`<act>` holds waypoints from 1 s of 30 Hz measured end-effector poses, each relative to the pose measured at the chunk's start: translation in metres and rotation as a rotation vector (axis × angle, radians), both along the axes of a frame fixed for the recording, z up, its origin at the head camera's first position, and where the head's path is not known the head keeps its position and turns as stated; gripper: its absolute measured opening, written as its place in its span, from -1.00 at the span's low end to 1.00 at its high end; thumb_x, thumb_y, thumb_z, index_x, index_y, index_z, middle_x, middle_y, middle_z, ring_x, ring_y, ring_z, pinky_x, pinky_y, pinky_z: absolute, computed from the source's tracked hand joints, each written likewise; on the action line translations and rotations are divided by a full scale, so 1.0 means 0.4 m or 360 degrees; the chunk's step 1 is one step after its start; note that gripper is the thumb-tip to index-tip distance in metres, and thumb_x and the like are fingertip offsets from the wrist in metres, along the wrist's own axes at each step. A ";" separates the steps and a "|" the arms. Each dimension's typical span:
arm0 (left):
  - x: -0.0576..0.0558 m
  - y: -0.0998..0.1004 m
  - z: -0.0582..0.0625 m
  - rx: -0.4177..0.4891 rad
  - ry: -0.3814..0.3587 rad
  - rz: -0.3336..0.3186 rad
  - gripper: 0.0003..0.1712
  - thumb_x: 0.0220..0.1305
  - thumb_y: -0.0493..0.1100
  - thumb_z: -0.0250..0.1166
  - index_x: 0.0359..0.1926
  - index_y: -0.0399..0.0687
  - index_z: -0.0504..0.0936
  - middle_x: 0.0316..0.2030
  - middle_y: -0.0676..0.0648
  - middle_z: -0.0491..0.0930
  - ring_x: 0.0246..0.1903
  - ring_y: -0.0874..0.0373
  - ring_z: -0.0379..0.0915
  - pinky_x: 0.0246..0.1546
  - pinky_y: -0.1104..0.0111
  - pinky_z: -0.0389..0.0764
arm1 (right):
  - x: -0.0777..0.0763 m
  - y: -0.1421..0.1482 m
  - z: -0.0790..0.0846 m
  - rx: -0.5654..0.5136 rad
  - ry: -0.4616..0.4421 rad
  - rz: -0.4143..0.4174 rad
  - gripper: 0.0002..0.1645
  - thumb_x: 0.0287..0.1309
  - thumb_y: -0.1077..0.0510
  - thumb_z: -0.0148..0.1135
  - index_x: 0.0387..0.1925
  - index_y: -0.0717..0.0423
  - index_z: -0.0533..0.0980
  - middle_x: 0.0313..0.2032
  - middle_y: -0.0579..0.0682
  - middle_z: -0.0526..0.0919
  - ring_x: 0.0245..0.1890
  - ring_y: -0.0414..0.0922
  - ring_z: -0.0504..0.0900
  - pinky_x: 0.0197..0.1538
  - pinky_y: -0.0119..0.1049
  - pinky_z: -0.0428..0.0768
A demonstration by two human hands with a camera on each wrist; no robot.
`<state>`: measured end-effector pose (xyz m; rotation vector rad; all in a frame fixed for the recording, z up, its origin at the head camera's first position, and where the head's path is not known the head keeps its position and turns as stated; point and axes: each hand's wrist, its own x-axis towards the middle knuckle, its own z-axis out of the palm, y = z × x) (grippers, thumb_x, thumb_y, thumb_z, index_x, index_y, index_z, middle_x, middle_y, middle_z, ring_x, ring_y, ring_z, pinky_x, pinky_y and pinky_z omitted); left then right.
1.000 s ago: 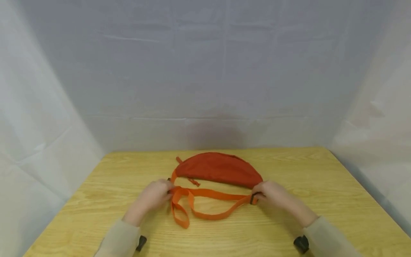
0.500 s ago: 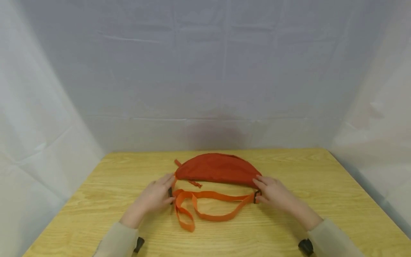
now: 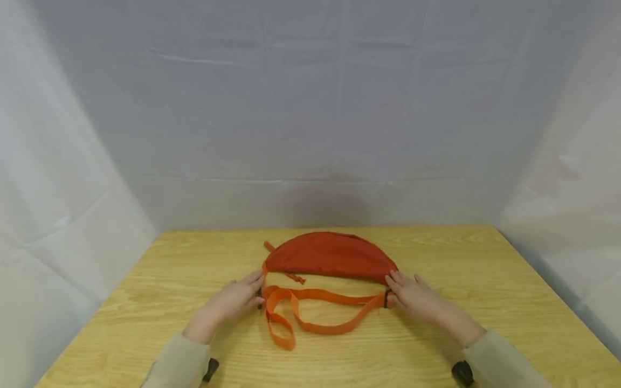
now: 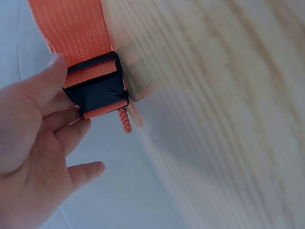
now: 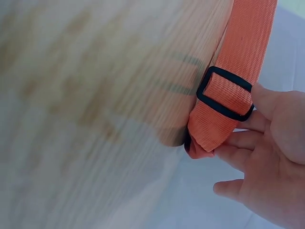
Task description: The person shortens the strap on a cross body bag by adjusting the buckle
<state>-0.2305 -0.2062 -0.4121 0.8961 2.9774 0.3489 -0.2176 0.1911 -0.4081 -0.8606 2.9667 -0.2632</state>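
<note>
A red half-moon waist bag (image 3: 330,256) lies on the wooden table, its curved side to the back. Its orange strap (image 3: 325,328) lies in loose loops in front of it. My left hand (image 3: 230,303) is at the bag's left end, fingers extended. In the left wrist view its thumb and fingers touch the side of a black buckle (image 4: 97,86) on the strap. At the right end my right hand (image 3: 417,299) reaches the bag's corner with its fingers extended. In the right wrist view its thumb and fingers touch the edge of the strap beside a black slider (image 5: 225,93).
The table (image 3: 310,366) has a light wood grain. A grey-white sheet (image 3: 310,118) hangs behind it, with more sheeting at both sides. A red zipper pull (image 3: 295,278) lies by the bag's lower edge. Black wrist devices (image 3: 462,373) sit under both sleeves.
Both hands have loosened from the strap ends and their fingers have straightened. The strap's small left loop has shifted slightly right and toward the front. Little differs in the last half second.
</note>
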 end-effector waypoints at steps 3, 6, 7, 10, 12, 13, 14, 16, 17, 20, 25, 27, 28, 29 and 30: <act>-0.002 0.007 -0.001 -0.0018 0.0036 0.0012 -0.41 0.21 -0.10 0.13 0.15 -0.42 0.29 0.19 -0.34 0.16 0.10 -0.18 0.20 0.01 -0.13 0.14 | -0.007 0.003 0.002 -0.0018 -0.0037 -0.0013 -0.43 0.26 0.08 -0.09 0.13 0.48 0.23 0.17 0.39 0.16 0.18 0.22 0.13 0.07 0.26 -0.01; -0.002 0.015 -0.002 -0.0040 0.0092 0.0029 -0.40 0.18 -0.06 0.15 0.12 -0.40 0.34 0.17 -0.31 0.21 0.07 -0.15 0.26 0.01 -0.10 0.17 | -0.017 0.006 0.004 -0.0024 -0.0043 -0.0012 -0.44 0.25 0.11 -0.07 0.11 0.49 0.25 0.16 0.40 0.17 0.17 0.23 0.15 0.06 0.28 -0.01; -0.002 0.018 -0.002 -0.0052 0.0111 0.0036 -0.40 0.18 -0.04 0.16 0.11 -0.39 0.35 0.17 -0.31 0.23 0.06 -0.14 0.28 0.00 -0.09 0.18 | -0.021 0.008 0.003 -0.0025 -0.0042 -0.0011 -0.45 0.24 0.11 -0.06 0.10 0.49 0.26 0.16 0.40 0.18 0.17 0.24 0.15 0.06 0.28 -0.01; 0.000 0.026 -0.001 -0.0080 0.0171 0.0045 -0.41 0.15 -0.02 0.18 0.08 -0.39 0.40 0.13 -0.30 0.28 0.00 -0.13 0.35 -0.02 -0.07 0.23 | -0.034 0.012 0.005 -0.0023 -0.0032 -0.0006 -0.47 0.23 0.13 -0.04 0.08 0.50 0.28 0.14 0.41 0.20 0.15 0.24 0.17 0.04 0.29 0.00; 0.001 0.031 -0.001 -0.0096 0.0197 0.0046 -0.41 0.14 -0.01 0.19 0.07 -0.36 0.42 0.12 -0.30 0.30 -0.03 -0.12 0.38 -0.03 -0.05 0.26 | -0.044 0.016 0.005 -0.0019 -0.0032 -0.0017 -0.48 0.24 0.14 -0.04 0.07 0.49 0.29 0.14 0.40 0.21 0.15 0.24 0.18 0.05 0.29 0.00; 0.001 0.033 -0.001 -0.0106 0.0210 0.0044 -0.41 0.14 0.00 0.19 0.06 -0.35 0.43 0.11 -0.29 0.31 -0.04 -0.11 0.39 -0.04 -0.05 0.27 | -0.049 0.019 0.006 -0.0014 -0.0027 -0.0019 -0.49 0.24 0.14 -0.05 0.07 0.49 0.29 0.14 0.40 0.21 0.15 0.24 0.18 0.04 0.29 0.01; 0.002 0.035 -0.001 -0.0109 0.0217 0.0042 -0.41 0.13 0.00 0.20 0.06 -0.35 0.43 0.11 -0.30 0.32 -0.05 -0.11 0.40 -0.05 -0.04 0.29 | -0.054 0.020 0.006 -0.0015 -0.0024 -0.0019 -0.49 0.24 0.14 -0.05 0.07 0.49 0.30 0.14 0.40 0.21 0.15 0.24 0.18 0.04 0.29 0.01; 0.002 0.038 -0.001 -0.0114 0.0220 0.0045 -0.41 0.13 0.01 0.20 0.07 -0.32 0.43 0.11 -0.29 0.32 -0.06 -0.11 0.41 -0.06 -0.03 0.30 | -0.063 0.025 0.007 -0.0013 -0.0028 -0.0022 -0.49 0.24 0.14 -0.05 0.08 0.48 0.29 0.14 0.40 0.21 0.15 0.24 0.18 0.05 0.29 0.01; 0.003 0.040 0.000 -0.0119 0.0219 0.0047 -0.41 0.13 0.02 0.20 0.07 -0.32 0.43 0.11 -0.28 0.32 -0.05 -0.10 0.41 -0.06 -0.02 0.30 | -0.067 0.026 0.007 -0.0012 -0.0032 -0.0020 -0.49 0.24 0.14 -0.05 0.08 0.48 0.29 0.14 0.40 0.21 0.15 0.24 0.18 0.05 0.28 0.01; 0.004 0.044 0.001 -0.0130 0.0207 0.0065 -0.40 0.12 0.03 0.20 0.07 -0.32 0.43 0.11 -0.28 0.32 -0.03 -0.10 0.39 -0.06 -0.01 0.31 | -0.073 0.029 0.009 -0.0005 -0.0029 -0.0004 -0.48 0.23 0.13 -0.03 0.08 0.47 0.30 0.13 0.40 0.23 0.15 0.24 0.18 0.05 0.27 0.02; 0.008 0.049 0.002 -0.0118 0.0202 0.0076 -0.44 0.08 0.04 0.24 -0.02 -0.29 0.50 0.09 -0.26 0.35 0.02 -0.10 0.33 -0.05 -0.05 0.28 | -0.073 0.025 0.005 -0.0040 0.0120 0.0182 -0.53 0.10 0.10 0.14 -0.05 0.38 0.45 0.00 0.34 0.41 0.02 0.19 0.37 0.02 0.19 0.19; 0.009 0.049 0.003 -0.0091 0.0215 0.0050 -0.51 0.06 0.02 0.27 -0.08 -0.24 0.54 0.07 -0.25 0.38 0.02 -0.09 0.34 -0.05 -0.08 0.27 | -0.072 0.022 0.002 -0.0072 0.0251 0.0322 -0.60 0.01 0.12 0.24 -0.16 0.34 0.51 -0.13 0.24 0.52 -0.12 0.10 0.49 -0.06 0.08 0.34; 0.008 0.048 0.002 -0.0076 0.0223 0.0028 -0.54 0.05 0.01 0.28 -0.11 -0.22 0.55 0.05 -0.24 0.40 0.02 -0.08 0.34 -0.06 -0.08 0.27 | -0.072 0.019 0.000 -0.0084 0.0321 0.0381 -0.64 -0.04 0.13 0.27 -0.23 0.31 0.53 -0.20 0.18 0.56 -0.20 0.04 0.53 -0.11 0.01 0.40; 0.008 0.048 0.002 -0.0066 0.0230 0.0002 -0.56 0.04 0.00 0.29 -0.12 -0.20 0.56 0.03 -0.23 0.41 0.02 -0.08 0.34 -0.06 -0.07 0.28 | -0.072 0.017 -0.001 -0.0092 0.0388 0.0438 -0.69 -0.08 0.14 0.31 -0.30 0.27 0.55 -0.28 0.11 0.58 -0.30 -0.02 0.54 -0.19 -0.06 0.45; 0.006 0.048 0.002 -0.0055 0.0240 -0.0030 -0.58 0.04 -0.02 0.30 -0.12 -0.20 0.56 0.00 -0.22 0.44 0.01 -0.08 0.34 -0.07 -0.06 0.29 | -0.072 0.015 -0.003 -0.0097 0.0432 0.0468 -0.73 -0.11 0.14 0.33 -0.35 0.23 0.55 -0.35 0.04 0.58 -0.37 -0.09 0.53 -0.25 -0.13 0.46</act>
